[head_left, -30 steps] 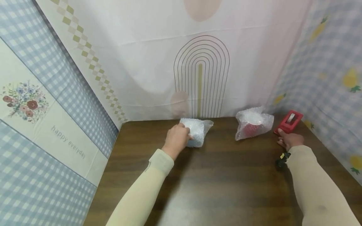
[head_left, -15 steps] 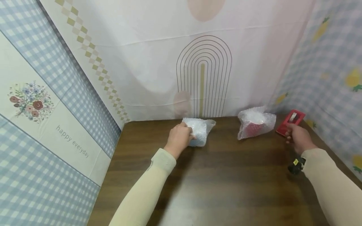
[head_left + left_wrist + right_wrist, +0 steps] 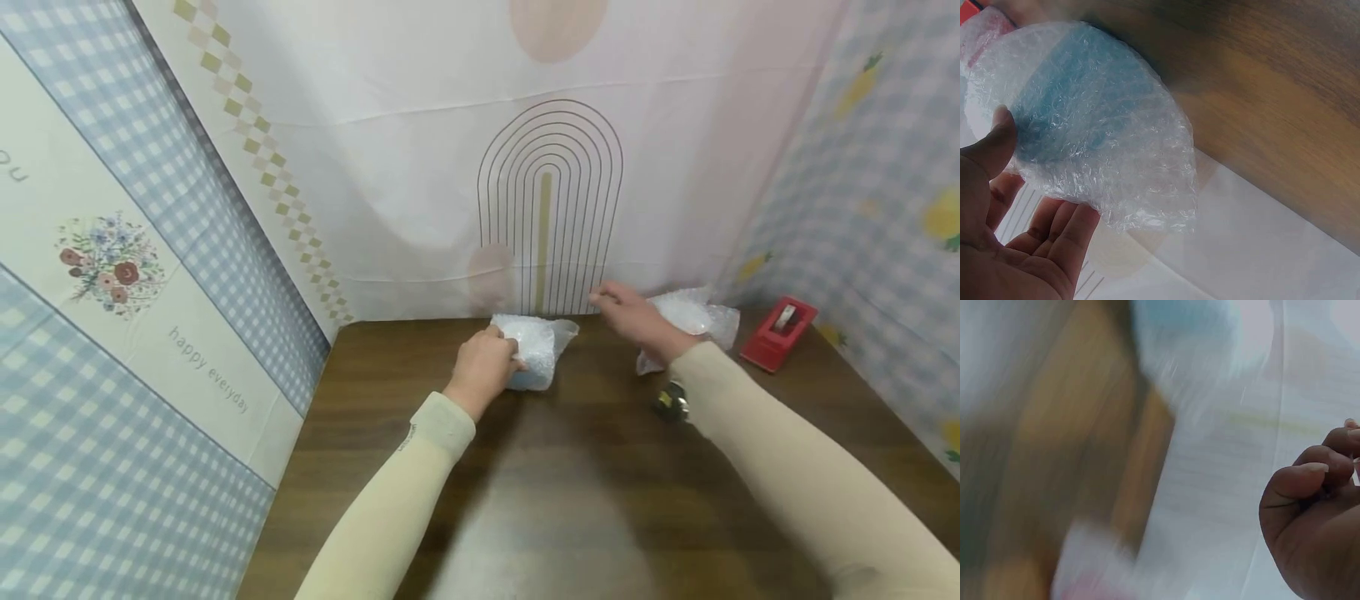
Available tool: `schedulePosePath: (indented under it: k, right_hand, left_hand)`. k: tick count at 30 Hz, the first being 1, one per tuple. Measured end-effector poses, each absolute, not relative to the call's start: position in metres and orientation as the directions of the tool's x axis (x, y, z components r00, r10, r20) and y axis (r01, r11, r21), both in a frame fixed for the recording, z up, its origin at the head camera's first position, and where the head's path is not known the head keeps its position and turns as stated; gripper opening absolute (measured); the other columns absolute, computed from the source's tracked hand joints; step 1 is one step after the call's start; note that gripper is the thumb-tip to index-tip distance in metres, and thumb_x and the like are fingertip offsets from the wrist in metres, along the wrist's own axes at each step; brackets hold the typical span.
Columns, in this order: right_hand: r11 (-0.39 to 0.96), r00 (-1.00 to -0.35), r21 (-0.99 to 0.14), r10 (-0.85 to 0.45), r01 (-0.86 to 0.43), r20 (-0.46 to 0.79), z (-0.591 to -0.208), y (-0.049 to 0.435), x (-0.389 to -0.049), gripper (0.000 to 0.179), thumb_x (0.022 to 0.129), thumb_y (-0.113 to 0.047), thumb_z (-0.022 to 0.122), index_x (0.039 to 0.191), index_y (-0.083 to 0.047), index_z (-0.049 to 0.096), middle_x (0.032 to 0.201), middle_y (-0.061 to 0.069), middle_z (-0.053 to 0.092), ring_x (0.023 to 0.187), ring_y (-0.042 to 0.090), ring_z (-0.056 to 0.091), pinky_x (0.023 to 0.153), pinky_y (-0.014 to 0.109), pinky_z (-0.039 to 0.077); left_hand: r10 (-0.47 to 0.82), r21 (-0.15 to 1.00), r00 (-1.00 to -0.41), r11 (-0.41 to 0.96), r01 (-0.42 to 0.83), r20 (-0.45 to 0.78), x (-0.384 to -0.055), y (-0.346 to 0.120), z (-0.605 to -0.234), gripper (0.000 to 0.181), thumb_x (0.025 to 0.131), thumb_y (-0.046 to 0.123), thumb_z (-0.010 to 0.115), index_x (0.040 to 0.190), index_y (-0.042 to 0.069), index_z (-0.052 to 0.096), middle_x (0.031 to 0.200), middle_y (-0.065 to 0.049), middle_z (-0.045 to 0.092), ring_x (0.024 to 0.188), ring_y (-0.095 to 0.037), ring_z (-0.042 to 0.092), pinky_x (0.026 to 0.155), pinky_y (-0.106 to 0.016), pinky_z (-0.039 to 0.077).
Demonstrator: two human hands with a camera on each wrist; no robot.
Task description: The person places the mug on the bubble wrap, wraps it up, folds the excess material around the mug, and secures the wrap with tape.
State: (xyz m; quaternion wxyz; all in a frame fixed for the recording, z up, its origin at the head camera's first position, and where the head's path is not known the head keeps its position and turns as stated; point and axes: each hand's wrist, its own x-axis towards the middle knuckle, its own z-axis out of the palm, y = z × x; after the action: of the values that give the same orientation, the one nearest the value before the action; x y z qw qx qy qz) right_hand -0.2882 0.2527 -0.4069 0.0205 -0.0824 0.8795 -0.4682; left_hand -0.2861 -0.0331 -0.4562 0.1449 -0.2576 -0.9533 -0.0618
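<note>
My left hand (image 3: 482, 367) holds a bubble-wrapped package (image 3: 534, 354) near the table's back edge. In the left wrist view, the thumb presses the bubble wrap (image 3: 1147, 144) while the fingers curl under it, and something teal shows through. My right hand (image 3: 633, 318) is in the air between the two packages, its thumb and fingers pinched together. A pale sliver, apparently a piece of tape (image 3: 1356, 475), shows at its fingertips in the right wrist view. Its wrist partly covers a second bubble-wrapped package (image 3: 720, 325). A red tape dispenser (image 3: 776, 337) stands to the right.
The brown wooden table (image 3: 570, 492) meets a white patterned cloth (image 3: 420, 208) hung behind it. Blue checked cloths hang at the left (image 3: 247, 275) and right (image 3: 885, 275). Through its wrap, the second package shows red (image 3: 1097, 587) in the right wrist view.
My right hand has left the red tape dispenser and swung left, across the second package toward the first. My left hand keeps hold of its package. The head view has shifted slightly.
</note>
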Motion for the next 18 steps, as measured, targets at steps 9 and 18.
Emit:
schedulePosePath:
  k: [9, 18]
  right_hand:
    - [0.615, -0.958, -0.782, -0.271, -0.096, -0.095, -0.400, 0.161, -0.312, 0.033, 0.123, -0.028, 0.043, 0.124, -0.001, 0.062, 0.088, 0.004, 0.056, 0.072, 0.014, 0.045, 0.064, 0.026, 0.039]
    - [0.618, -0.945, -0.785, -0.225, 0.049, -0.236, -0.405, 0.133, -0.318, 0.026, 0.123, -0.027, 0.046, 0.114, -0.007, 0.060, 0.077, -0.003, 0.045, 0.064, 0.013, 0.032, 0.061, 0.029, 0.032]
  left_hand:
    - [0.475, 0.056, -0.822, 0.855, 0.515, 0.313, -0.284, -0.033, -0.456, 0.031, 0.098, 0.045, 0.089, 0.112, 0.017, 0.089, 0.113, -0.009, 0.075, 0.100, -0.024, 0.078, 0.084, -0.039, 0.071]
    - [0.468, 0.139, -0.824, 0.837, 0.529, 0.320, -0.282, -0.040, -0.456, 0.032, 0.100, 0.039, 0.088, 0.116, 0.012, 0.089, 0.123, -0.015, 0.071, 0.108, -0.027, 0.075, 0.094, -0.038, 0.070]
